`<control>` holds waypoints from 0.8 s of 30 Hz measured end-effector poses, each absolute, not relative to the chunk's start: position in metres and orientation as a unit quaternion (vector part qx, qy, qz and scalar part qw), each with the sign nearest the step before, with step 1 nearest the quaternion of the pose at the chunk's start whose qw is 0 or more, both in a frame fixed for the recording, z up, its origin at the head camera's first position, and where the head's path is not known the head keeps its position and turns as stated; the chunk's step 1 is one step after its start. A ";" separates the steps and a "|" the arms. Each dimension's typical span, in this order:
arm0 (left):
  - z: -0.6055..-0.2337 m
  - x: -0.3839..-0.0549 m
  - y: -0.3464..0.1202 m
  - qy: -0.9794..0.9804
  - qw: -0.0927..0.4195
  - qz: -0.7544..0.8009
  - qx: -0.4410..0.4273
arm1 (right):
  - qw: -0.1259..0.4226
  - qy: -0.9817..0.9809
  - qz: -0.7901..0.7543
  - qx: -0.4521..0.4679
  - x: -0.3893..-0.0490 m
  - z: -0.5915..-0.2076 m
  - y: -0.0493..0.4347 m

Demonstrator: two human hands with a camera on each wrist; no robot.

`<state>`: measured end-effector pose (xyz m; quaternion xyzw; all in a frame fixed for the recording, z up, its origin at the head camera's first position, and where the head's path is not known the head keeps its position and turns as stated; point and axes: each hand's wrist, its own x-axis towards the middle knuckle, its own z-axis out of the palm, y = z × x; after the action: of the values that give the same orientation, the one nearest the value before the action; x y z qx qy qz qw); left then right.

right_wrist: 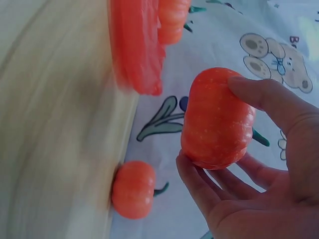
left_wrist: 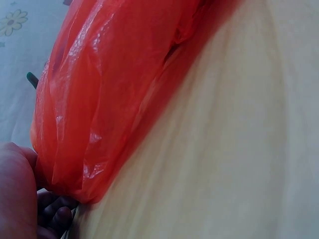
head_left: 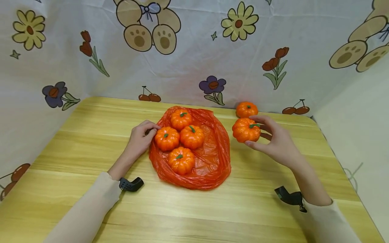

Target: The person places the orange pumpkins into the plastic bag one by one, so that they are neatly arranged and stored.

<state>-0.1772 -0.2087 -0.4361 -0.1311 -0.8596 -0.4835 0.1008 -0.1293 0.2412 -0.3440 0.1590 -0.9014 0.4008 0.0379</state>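
Note:
My right hand (head_left: 278, 140) holds a small orange toy pumpkin (head_left: 245, 130) with a green stem, thumb on one side and fingers on the other. In the right wrist view this pumpkin (right_wrist: 218, 119) is held above the table. A red plastic bag (head_left: 212, 168) lies spread with its mouth up, and several such pumpkins (head_left: 181, 160) sit inside it. At the bag's left rim, my left hand (head_left: 140, 135) pinches the plastic; in the left wrist view its fingertips are partly hidden by the bag (left_wrist: 99, 109).
One more pumpkin (head_left: 247, 109) stands at the table's back edge, behind the held one. The wooden table (head_left: 194, 216) meets a white cloth (head_left: 188, 67) printed with bears and flowers at the back. A pale wall (head_left: 361, 135) rises on the right.

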 end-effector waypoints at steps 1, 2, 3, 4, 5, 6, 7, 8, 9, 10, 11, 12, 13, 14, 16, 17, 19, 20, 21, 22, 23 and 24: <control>-0.436 -0.177 -0.209 -0.860 0.101 -0.483 -0.130 | 0.035 -0.901 0.400 0.165 -0.128 -0.345 0.238; -0.436 -0.177 -0.209 -0.860 0.101 -0.483 -0.130 | 0.033 -0.899 0.401 0.169 -0.128 -0.346 0.235; -0.436 -0.177 -0.209 -0.860 0.100 -0.483 -0.129 | 0.031 -0.899 0.402 0.173 -0.127 -0.348 0.232; -0.436 -0.177 -0.209 -0.861 0.100 -0.482 -0.129 | 0.027 -0.897 0.404 0.178 -0.126 -0.349 0.230; -0.436 -0.177 -0.209 -0.861 0.100 -0.482 -0.129 | 0.025 -0.895 0.405 0.183 -0.125 -0.351 0.227; -0.436 -0.177 -0.209 -0.861 0.099 -0.482 -0.128 | 0.021 -0.893 0.407 0.188 -0.124 -0.352 0.224; -0.436 -0.177 -0.209 -0.861 0.099 -0.482 -0.128 | 0.018 -0.890 0.411 0.195 -0.123 -0.353 0.222; -0.436 -0.177 -0.209 -0.861 0.099 -0.482 -0.129 | 0.015 -0.888 0.414 0.199 -0.122 -0.354 0.220; -0.436 -0.177 -0.209 -0.861 0.098 -0.482 -0.130 | 0.012 -0.885 0.418 0.204 -0.121 -0.356 0.218; -0.436 -0.177 -0.208 -0.861 0.098 -0.482 -0.131 | 0.009 -0.882 0.422 0.209 -0.121 -0.357 0.216; -0.436 -0.177 -0.208 -0.860 0.098 -0.483 -0.130 | 0.008 -0.880 0.425 0.213 -0.120 -0.358 0.214; -0.436 -0.177 -0.208 -0.860 0.097 -0.484 -0.130 | 0.005 -0.877 0.429 0.217 -0.120 -0.359 0.213; -0.435 -0.177 -0.208 -0.860 0.098 -0.484 -0.130 | 0.003 -0.875 0.431 0.220 -0.119 -0.360 0.211; -0.435 -0.177 -0.208 -0.860 0.097 -0.484 -0.131 | 0.000 -0.873 0.434 0.223 -0.118 -0.360 0.209; -0.434 -0.177 -0.208 -0.860 0.097 -0.484 -0.129 | -0.008 -0.871 0.434 0.230 -0.117 -0.362 0.205; -0.434 -0.177 -0.208 -0.860 0.098 -0.484 -0.127 | -0.012 -0.870 0.434 0.235 -0.117 -0.362 0.203; -0.434 -0.177 -0.208 -0.861 0.097 -0.482 -0.127 | -0.019 -0.867 0.433 0.245 -0.115 -0.363 0.199; -0.434 -0.177 -0.208 -0.861 0.095 -0.483 -0.126 | -0.023 -0.867 0.432 0.249 -0.114 -0.364 0.197; -0.434 -0.177 -0.208 -0.861 0.095 -0.483 -0.125 | -0.027 -0.866 0.431 0.254 -0.114 -0.365 0.195; -0.434 -0.177 -0.208 -0.861 0.095 -0.483 -0.125 | -0.029 -0.864 0.431 0.259 -0.113 -0.365 0.194; -0.434 -0.177 -0.208 -0.861 0.094 -0.484 -0.124 | -0.031 -0.862 0.432 0.264 -0.113 -0.366 0.192; -0.434 -0.177 -0.208 -0.860 0.094 -0.485 -0.125 | -0.033 -0.861 0.431 0.268 -0.112 -0.366 0.191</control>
<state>-0.1769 -0.2078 -0.4339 -0.1252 -0.8602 -0.4853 0.0941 -0.1119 0.1910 -0.3661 0.2675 -0.8609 0.4314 -0.0334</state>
